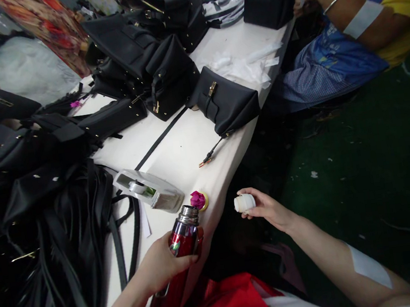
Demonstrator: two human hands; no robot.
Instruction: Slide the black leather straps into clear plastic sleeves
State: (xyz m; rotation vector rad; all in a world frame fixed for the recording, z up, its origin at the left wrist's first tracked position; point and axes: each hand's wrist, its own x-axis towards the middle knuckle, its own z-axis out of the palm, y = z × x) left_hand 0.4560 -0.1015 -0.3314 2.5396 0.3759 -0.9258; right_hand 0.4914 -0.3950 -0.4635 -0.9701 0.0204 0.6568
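My left hand (167,263) is wrapped round a red thermos flask (171,295), which leans with its bare metal screw neck pointing up and away from me. Off to the right, past the table edge, my right hand (264,206) pinches a small white stopper (244,203) between thumb and fingers. Just beyond the flask's mouth, a crumpled magenta piece (198,200) sits at a small yellow round thing on the table. A clear tape dispenser (151,189) stands left of it.
Black handbags (171,77) crowd the white table (174,152), one lying alone (226,99) near its right edge. Black straps (64,264) are heaped at left. A co-worker in a blue apron (333,64) is at right; other people are across the table.
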